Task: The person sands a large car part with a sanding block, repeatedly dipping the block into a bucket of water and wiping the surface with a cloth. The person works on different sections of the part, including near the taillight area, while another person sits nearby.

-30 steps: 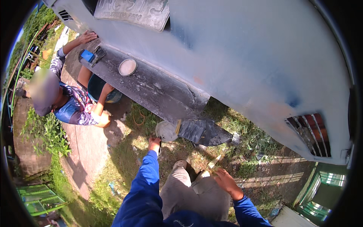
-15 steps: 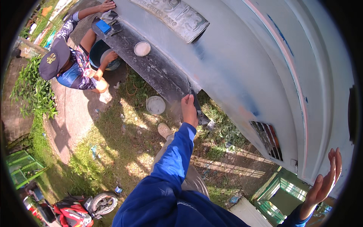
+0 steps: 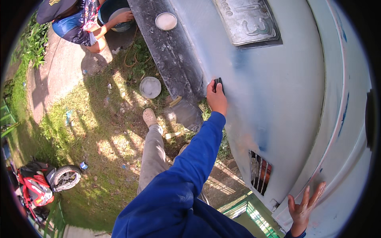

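- Near the lower corner of the bumper (image 3: 174,59), our left hand (image 3: 217,99) partly hides the block (image 3: 219,82).
- We see the plate (image 3: 248,23) cut off above.
- We lose the bumper's upper end.

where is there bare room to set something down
On the dark bumper, between the round container and the yellowish strip; also the grass between the motorcycle and the trouser leg, bar small litter. Crowded: around the left hand, which holds a black block at the grey panel.
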A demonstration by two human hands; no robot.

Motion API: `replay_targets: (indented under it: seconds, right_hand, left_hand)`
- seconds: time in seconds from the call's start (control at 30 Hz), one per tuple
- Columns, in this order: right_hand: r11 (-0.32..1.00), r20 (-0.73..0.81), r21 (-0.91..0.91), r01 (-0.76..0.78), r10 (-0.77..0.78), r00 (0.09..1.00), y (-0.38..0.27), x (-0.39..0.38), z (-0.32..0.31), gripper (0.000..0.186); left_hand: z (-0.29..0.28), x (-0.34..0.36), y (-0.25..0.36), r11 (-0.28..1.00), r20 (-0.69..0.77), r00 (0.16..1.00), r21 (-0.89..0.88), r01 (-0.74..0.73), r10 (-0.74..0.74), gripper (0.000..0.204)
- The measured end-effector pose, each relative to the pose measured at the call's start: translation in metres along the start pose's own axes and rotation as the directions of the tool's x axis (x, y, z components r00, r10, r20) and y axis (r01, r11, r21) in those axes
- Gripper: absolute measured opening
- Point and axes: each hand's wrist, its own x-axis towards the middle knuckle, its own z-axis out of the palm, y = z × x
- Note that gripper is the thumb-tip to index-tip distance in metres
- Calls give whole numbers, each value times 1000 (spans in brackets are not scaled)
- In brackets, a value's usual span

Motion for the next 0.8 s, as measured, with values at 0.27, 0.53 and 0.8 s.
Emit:
replay_targets:
  seconds: [0.27, 0.53, 0.8]
  right_hand:
    - [984, 7, -79, 157, -157, 988, -9, 10, 45, 90]
    - [992, -199, 64, 106, -91, 976, 5, -18, 60, 70]
    - [977, -133, 105, 188, -173, 976, 7, -1, 47, 63]
  left_hand:
    - [7, -35, -19, 966, -65, 973, 156, -207, 219, 39]
    - [0, -15, -12, 979, -15, 991, 153, -131, 135, 42]
    - [-15, -13, -23, 918, 52, 976, 330, -218, 213, 48]
